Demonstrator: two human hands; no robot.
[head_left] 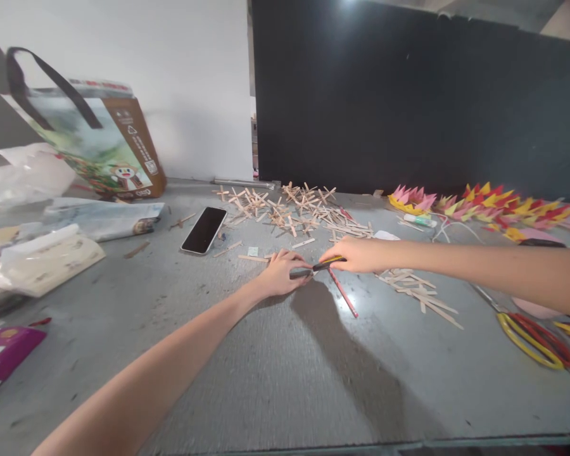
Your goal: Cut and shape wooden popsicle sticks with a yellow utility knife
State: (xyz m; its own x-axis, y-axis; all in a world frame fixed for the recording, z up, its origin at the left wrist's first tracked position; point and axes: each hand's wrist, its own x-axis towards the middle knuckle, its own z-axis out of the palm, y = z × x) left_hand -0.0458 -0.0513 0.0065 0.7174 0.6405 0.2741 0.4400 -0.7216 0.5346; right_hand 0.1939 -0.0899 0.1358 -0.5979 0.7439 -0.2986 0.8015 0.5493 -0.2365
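Near the middle of the grey table (228, 380), my left hand (285, 273) is closed on a dark, flat object (300, 273) too small to identify. My right hand (351, 254), to its right, grips a yellow and black cutter (331, 261), whose front end meets the dark object. A pink pencil (344, 293) lies just below my right hand. Thin wooden sticks (420, 292) lie under and beyond my right forearm. Behind both hands spreads a heap of wooden sticks (289, 212), many joined as crosses.
A phone (204, 230) and a printed bag (99, 139) stand out at the left, with plastic packets (52, 259) nearby. Scissors (534, 339) lie at the right. Colourful paper crowns (508, 206) and a glue stick (419, 220) are at the back right.
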